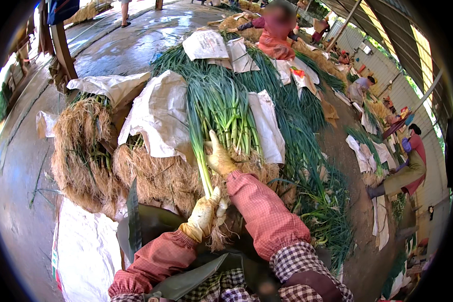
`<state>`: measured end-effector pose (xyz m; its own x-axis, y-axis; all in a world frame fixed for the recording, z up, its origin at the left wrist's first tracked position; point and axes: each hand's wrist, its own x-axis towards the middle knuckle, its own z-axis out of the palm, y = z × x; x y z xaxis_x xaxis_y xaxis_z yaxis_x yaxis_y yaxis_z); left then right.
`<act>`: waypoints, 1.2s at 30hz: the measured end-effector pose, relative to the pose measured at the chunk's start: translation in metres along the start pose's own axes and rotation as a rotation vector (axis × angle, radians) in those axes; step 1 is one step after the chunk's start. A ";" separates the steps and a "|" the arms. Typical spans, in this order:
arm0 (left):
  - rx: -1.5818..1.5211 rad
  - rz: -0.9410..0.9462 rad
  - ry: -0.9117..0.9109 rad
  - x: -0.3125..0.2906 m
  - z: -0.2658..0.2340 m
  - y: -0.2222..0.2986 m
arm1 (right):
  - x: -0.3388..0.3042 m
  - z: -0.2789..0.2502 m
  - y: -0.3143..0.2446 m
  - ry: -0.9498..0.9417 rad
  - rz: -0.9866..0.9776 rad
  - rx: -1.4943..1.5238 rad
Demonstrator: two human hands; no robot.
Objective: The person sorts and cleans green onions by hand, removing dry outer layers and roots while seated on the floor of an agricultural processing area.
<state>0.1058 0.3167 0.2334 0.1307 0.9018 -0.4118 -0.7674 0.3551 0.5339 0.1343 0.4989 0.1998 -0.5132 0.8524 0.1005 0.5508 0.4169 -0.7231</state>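
My left hand (202, 216), in a soiled pale yellow glove, is closed around the lower white ends of a few green onions (204, 173). Their roots hang below the glove, and their green leaves stretch away over the heap. Just above and to the right, my right hand (220, 157), also gloved, rests at the root end of the piled green onions (229, 116). One of its fingers points up along the stalks and the thumb sticks out to the left; its other fingers are partly hidden. I see nothing held in it.
Beige sacks (161, 116) lie over rooty bundles (83, 146) at left. A white sack (85, 246) is spread at lower left. More green onions (302, 131) stretch along the right. A co-worker (277, 35) is beyond the heap; another (412, 161) bends at far right.
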 end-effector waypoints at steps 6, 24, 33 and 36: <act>0.007 0.039 0.045 -0.006 -0.004 0.005 | -0.087 -0.009 -0.011 -0.679 0.082 0.071; 0.172 0.216 0.444 -0.008 -0.024 0.022 | -0.176 -0.154 0.159 -1.305 0.500 -1.219; 0.141 0.291 0.515 0.008 -0.006 0.017 | 0.064 -0.002 -0.015 -0.075 0.028 -0.888; 0.056 0.305 0.477 0.013 -0.007 0.018 | 0.083 0.009 0.011 -0.101 0.207 -0.661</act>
<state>0.0888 0.3331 0.2325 -0.3997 0.7591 -0.5137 -0.6896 0.1202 0.7142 0.0918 0.5714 0.1936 -0.3958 0.9148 -0.0810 0.9121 0.3813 -0.1505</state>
